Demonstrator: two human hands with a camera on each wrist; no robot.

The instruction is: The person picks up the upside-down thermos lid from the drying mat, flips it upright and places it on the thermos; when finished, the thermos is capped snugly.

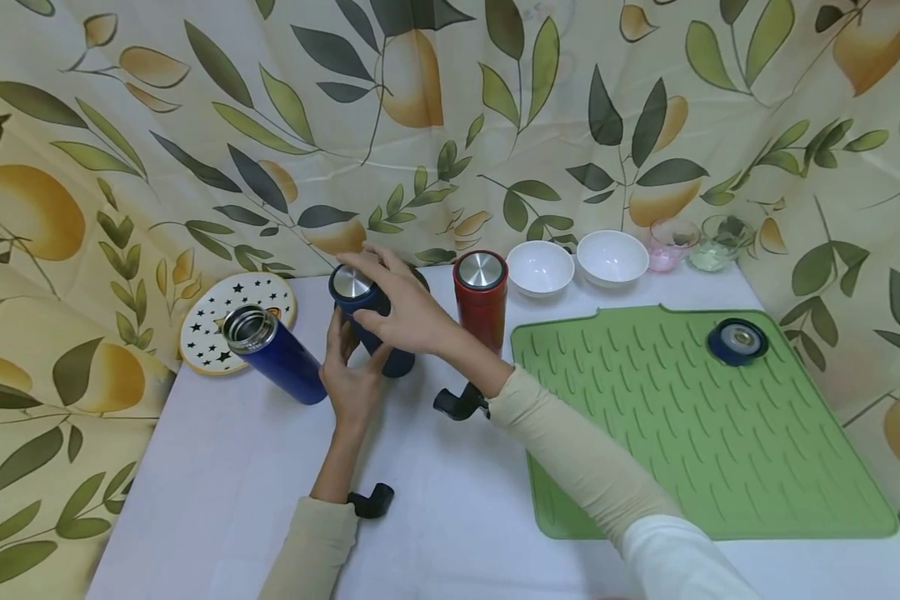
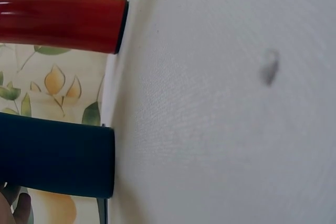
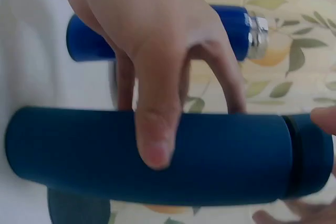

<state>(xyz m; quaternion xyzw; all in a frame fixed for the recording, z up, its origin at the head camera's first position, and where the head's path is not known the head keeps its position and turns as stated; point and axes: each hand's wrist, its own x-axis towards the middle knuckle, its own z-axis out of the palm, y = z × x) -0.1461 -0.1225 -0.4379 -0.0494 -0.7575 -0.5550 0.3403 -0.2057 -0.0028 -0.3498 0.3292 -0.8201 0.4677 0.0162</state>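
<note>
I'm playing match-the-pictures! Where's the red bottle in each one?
Head: the red bottle stands near the middle.
Left wrist: the red bottle is at top left, sideways.
Right wrist: it isn't in this picture.
Shared landmark: the darker blue bottle shows in all three.

White table [image 1: 217, 492], green mat [image 1: 682, 425], blue bottles [image 3: 226, 156], red bottle [image 1: 482, 310], bowls [image 1: 542, 271]

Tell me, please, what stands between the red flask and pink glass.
Two white bowls stand between the red flask and pink glass, in the head view.
</note>
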